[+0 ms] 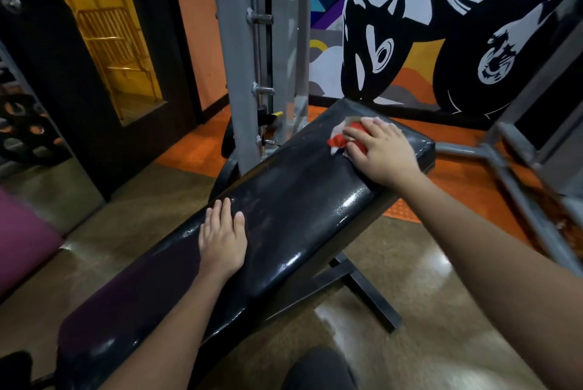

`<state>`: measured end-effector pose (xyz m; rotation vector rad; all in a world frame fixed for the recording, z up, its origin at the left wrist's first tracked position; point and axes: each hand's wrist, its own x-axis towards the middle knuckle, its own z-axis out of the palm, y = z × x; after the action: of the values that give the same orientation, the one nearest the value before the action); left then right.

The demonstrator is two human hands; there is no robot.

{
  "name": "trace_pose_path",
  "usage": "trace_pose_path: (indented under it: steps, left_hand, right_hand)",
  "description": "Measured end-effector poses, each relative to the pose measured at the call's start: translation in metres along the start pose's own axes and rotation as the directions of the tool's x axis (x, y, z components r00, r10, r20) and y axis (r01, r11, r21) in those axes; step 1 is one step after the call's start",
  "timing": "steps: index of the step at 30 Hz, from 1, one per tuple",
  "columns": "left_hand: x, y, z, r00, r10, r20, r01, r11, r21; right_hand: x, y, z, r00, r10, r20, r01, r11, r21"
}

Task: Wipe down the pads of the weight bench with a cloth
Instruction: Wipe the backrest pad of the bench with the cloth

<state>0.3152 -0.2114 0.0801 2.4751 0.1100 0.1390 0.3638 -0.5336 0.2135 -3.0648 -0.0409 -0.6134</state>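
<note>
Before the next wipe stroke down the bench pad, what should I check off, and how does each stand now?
1. Cloth under right hand: ok, fingers curl over it.
2. Cloth touching black bench pad: ok, near the far end.
3. Left hand bracing the pad: ok, laid flat mid-pad.
4. Stroke path free: not ok, the left hand lies in it.
5. Cloth damp: cannot tell.

Single head-worn wide-angle view, aimed forward and down along the bench pad [284,200] from close range. Both forearms enter from the bottom edge. No second view is provided.
</note>
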Motion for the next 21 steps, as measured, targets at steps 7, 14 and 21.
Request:
trace_pose_path:
  steps: [7, 14, 21]
  left_hand:
    - [-0.001, 0.001, 0.000, 1.000, 0.002, -0.006, -0.002, 1.000, 0.000]
    - [-0.002, 0.003, 0.000, 1.000, 0.003, -0.003, -0.003, 1.000, -0.008]
    - [-0.004, 0.004, 0.001, 1.000, -0.002, -0.012, 0.002, 1.000, -0.002]
  right_hand:
    - [-0.067, -0.118, 0.040, 0.990, -0.141, -0.011, 0.141, 0.984, 0.108]
    - [-0.061, -0.040, 0.022, 0.916, -0.400, 0.020, 0.397, 0.913, 0.092]
    - [0.022, -0.029, 0.010, 0.994, 0.113, 0.001, -0.113, 0.992, -0.061]
